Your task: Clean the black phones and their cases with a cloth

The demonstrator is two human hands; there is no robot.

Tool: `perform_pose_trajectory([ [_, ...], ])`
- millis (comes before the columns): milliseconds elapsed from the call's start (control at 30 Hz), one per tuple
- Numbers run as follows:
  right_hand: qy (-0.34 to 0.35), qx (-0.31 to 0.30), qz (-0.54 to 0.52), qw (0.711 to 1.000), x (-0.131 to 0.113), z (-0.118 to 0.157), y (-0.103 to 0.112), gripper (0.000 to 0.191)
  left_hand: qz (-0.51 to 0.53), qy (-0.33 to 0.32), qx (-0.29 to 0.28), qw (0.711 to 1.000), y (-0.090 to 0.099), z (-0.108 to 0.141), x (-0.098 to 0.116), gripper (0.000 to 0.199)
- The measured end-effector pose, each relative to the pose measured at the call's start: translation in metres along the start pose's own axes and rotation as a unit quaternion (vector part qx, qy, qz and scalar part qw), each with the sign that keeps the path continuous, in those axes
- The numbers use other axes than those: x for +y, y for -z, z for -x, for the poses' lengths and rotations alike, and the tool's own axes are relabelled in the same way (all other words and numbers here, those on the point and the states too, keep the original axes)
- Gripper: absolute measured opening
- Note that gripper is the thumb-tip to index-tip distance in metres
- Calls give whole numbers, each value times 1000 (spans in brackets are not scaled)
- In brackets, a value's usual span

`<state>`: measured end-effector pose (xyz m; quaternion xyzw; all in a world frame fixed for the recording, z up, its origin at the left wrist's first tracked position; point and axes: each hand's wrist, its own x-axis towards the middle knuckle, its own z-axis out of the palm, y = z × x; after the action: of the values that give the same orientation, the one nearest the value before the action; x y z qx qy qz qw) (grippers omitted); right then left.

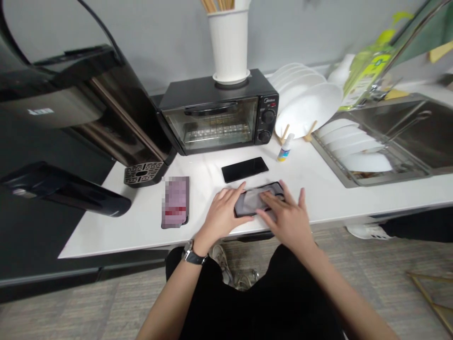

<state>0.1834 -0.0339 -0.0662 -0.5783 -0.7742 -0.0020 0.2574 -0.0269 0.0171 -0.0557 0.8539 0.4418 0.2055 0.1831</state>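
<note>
A dark-rimmed phone case (240,206) with a grey inner face lies near the counter's front edge. My left hand (222,212) is closed on its left end, thumb along the near edge and fingers at the far side. With my right hand (290,218) I press a thin pale wipe (252,198) against the inside of the case, fingertips on the wipe and the thumb at the near rim. Just beyond the case lies a black phone (245,169), dark screen up. A small white bottle with a yellow and blue label (284,148) stands behind, to the right.
To the left are a pixelated pink phone-shaped item (177,200), a dark flask (71,193) and a black drink machine (116,108). A toaster oven (215,123) stands at the back. Racked plates (307,108) and a sink (406,137) are on the right.
</note>
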Motion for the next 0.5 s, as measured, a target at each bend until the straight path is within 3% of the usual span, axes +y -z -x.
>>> perform_pose_trajectory([
  [100,-53,58,36,996,9,1,4,52,-6,-5,-1,1000,-1,-2,5,103],
  [267,72,-49,-70,994,-20,-1,-4,53,-8,-5,8,1000,-3,-2,4,88],
  [433,-59,41,23,997,2,-5,1,52,-5,1,19,1000,-2,-1,5,105],
  [500,-19,18,-6,1000,1,-5,1,58,-15,-2,12,1000,-2,-2,5,101],
])
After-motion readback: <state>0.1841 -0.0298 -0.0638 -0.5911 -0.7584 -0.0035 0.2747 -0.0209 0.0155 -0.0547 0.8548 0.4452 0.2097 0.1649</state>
